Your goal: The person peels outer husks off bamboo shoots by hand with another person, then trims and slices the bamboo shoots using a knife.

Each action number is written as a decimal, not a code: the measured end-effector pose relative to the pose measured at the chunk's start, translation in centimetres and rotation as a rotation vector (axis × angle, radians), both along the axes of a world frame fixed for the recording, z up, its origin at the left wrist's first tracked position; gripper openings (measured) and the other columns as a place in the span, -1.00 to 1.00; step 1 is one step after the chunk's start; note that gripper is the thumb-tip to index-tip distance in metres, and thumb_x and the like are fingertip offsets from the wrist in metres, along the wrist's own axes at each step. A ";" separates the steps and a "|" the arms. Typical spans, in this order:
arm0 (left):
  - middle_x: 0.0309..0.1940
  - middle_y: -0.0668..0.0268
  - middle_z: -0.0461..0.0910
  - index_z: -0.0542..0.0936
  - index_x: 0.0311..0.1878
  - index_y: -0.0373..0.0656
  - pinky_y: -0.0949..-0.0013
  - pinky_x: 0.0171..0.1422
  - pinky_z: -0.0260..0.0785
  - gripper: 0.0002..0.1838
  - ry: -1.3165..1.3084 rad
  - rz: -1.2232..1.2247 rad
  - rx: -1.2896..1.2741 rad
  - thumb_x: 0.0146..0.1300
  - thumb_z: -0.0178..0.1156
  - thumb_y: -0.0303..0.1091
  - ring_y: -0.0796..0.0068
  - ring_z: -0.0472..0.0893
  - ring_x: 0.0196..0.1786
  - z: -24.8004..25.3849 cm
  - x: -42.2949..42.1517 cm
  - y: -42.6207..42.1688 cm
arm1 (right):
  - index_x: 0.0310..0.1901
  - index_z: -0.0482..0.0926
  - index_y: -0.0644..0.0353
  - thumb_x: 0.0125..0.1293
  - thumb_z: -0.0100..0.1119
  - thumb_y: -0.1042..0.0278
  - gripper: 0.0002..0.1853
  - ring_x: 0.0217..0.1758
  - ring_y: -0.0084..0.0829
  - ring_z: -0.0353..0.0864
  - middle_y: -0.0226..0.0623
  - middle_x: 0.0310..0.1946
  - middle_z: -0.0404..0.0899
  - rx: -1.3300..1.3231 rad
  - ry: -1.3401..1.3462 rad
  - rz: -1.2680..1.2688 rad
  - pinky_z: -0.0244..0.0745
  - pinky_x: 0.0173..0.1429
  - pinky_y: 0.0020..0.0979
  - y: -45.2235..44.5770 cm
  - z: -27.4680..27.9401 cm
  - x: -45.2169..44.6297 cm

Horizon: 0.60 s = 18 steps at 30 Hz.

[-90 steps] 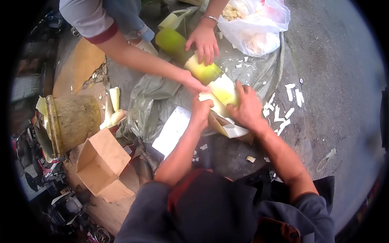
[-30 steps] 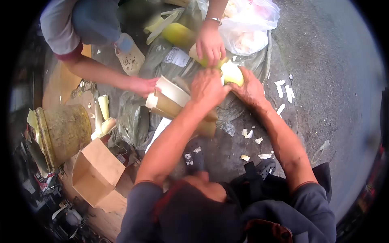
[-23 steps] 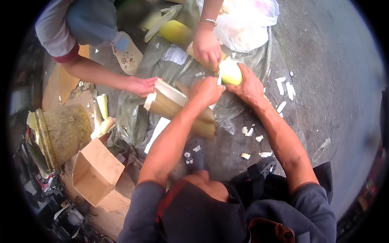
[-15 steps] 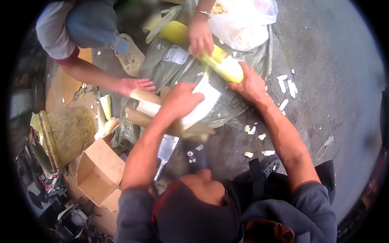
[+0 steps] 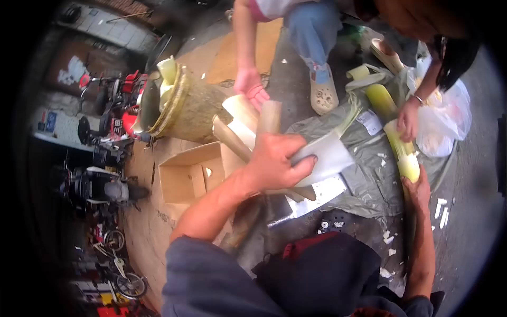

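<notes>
My left hand point(image 5: 282, 161) is closed on a pale peeled layer point(image 5: 330, 158) with stringy fibres trailing from its far end. Brown-backed curved peels point(image 5: 232, 138) lie around that hand. My right hand point(image 5: 419, 189) grips the lower end of a yellow-green stalk point(image 5: 400, 145), whose tip is whitish. A co-worker's hand point(image 5: 408, 119) rests on the upper part of this stalk; the person's other hand point(image 5: 252, 87) is open beside the peels. Another green stalk piece point(image 5: 381, 100) lies just above. Below the peeled layer is a wide metal blade point(image 5: 319, 198).
A cardboard box point(image 5: 182, 179) stands left of the peels, near a stained yellow bucket point(image 5: 195, 108) holding scraps. A clear plastic bag point(image 5: 446, 119) sits at upper right. White scraps point(image 5: 442, 211) lie on the ground. Motorbikes point(image 5: 105, 185) stand at far left.
The view has swung left. My left hand has pulled the pale layer away from the stalk and carried it left. My right hand has stayed at the stalk's end.
</notes>
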<state>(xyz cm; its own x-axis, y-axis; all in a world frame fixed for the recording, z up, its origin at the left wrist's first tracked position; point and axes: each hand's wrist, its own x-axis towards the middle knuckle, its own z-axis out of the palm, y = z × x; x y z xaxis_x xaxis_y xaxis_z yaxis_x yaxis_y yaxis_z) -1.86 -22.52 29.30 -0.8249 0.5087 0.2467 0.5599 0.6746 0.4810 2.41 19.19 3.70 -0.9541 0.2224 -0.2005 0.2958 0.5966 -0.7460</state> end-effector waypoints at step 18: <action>0.19 0.00 0.59 0.63 0.18 -0.15 0.05 0.41 0.34 -0.53 1.045 0.391 -0.811 0.17 0.36 -0.32 0.02 0.54 0.30 18.3 -10.8 -13.4 | 0.27 0.50 0.06 0.14 0.43 0.07 -0.34 0.13 0.01 0.66 -0.05 0.08 0.66 -0.037 0.020 -0.003 0.48 0.20 -0.13 -0.3 0.8 -0.1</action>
